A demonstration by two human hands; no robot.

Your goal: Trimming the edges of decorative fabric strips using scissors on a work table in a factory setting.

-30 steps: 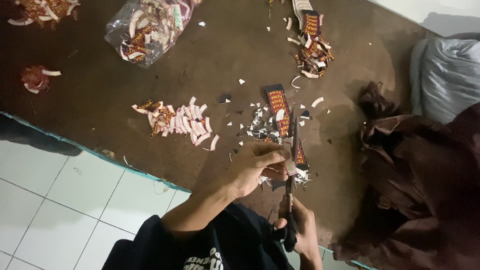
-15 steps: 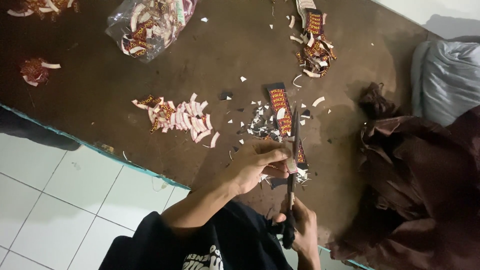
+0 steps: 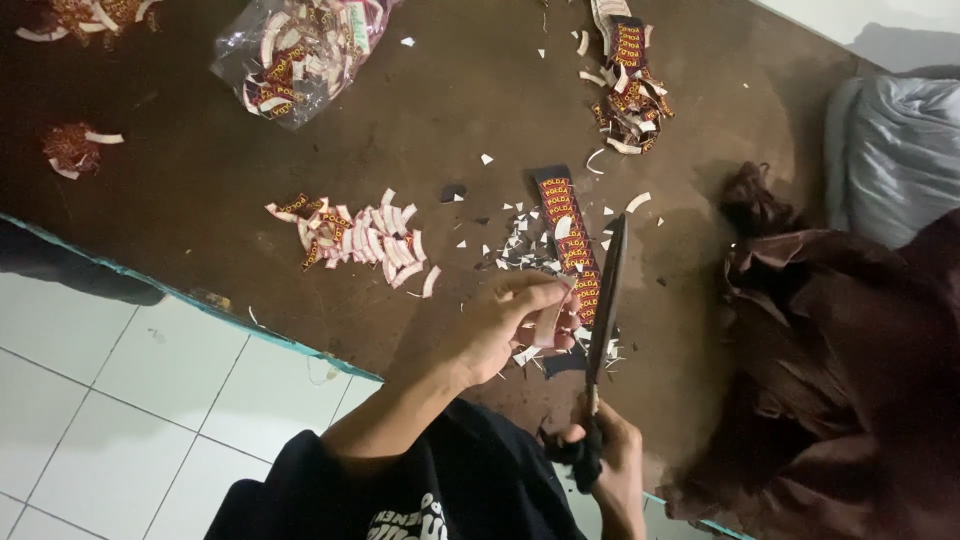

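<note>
Near the surface (image 3: 200, 180) edge, the left hand (image 3: 510, 325) pinches a label strip (image 3: 570, 240), the right hand (image 3: 605, 455) grips scissors (image 3: 605, 300), brown cloth (image 3: 840, 380) crowding rightward.

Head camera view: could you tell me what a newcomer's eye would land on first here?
Probably the long scissors near the middle, held by the right hand at the bottom edge, blades against a dark red and gold label strip that the left hand pinches. Next, the white and red cut pieces lying left of the hands on the brown table, and the clear plastic bag of pieces at the top.
</note>
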